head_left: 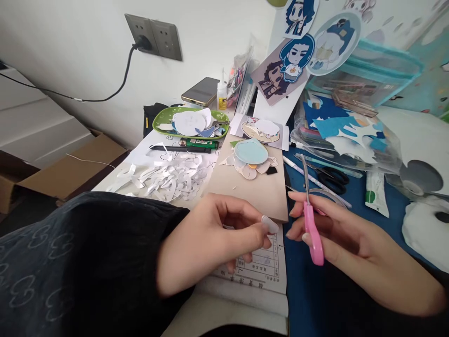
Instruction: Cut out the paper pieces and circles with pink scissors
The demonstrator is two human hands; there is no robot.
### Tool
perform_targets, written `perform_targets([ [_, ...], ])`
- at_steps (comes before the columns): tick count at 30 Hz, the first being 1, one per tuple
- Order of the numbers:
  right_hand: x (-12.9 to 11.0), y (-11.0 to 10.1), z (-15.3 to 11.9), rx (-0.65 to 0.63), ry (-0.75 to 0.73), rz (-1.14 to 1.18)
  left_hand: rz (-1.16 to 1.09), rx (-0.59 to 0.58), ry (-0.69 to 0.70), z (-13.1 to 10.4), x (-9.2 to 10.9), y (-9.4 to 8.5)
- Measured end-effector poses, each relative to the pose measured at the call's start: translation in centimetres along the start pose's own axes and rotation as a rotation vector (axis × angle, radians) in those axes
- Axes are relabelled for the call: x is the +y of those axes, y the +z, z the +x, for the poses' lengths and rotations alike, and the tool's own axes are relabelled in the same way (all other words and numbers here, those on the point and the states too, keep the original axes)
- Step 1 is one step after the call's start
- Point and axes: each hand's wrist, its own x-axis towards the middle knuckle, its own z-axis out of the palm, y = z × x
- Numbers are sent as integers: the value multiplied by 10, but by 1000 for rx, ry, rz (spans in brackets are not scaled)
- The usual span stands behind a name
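Between the thumb and fingers of my left hand point(219, 238) is a small whitish paper cutout point(270, 224). It is held above an open printed notebook point(261, 269). To its right, my right hand point(354, 245) grips scissors by their pink handles point(313, 236), with the blades point(306, 175) pointing up and away from me. Just beyond my left hand lies a beige board point(245, 199), bearing a small pile of paper cutouts with a pale blue oval point(250, 152) on top. White paper scraps point(175, 178) are heaped left of the board.
A green tray point(161, 124) holds more cutouts. Behind it are a phone point(200, 90) and a glue bottle point(222, 96). Black scissors point(333, 179), a white-and-green tube point(376, 194) and a plastic bag of paper pieces point(351, 135) lie on the right. A plugged-in cable point(128, 70) runs along the wall.
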Motion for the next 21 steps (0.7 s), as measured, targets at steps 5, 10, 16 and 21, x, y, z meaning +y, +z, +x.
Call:
perform_targets([
  [5,5,-8,6,13,-90,-3,-30,21,24,1,1,0],
  [10,-16,-12,22,35,-123,-11,-59,-3,95,2,0,-2],
  [16,-34,-3,33,183,-354,-311,-91,-23,127,3,-1,-5],
  [21,-23,-8,23,157,-483,-606,-107,-63,96,2,2,-5],
])
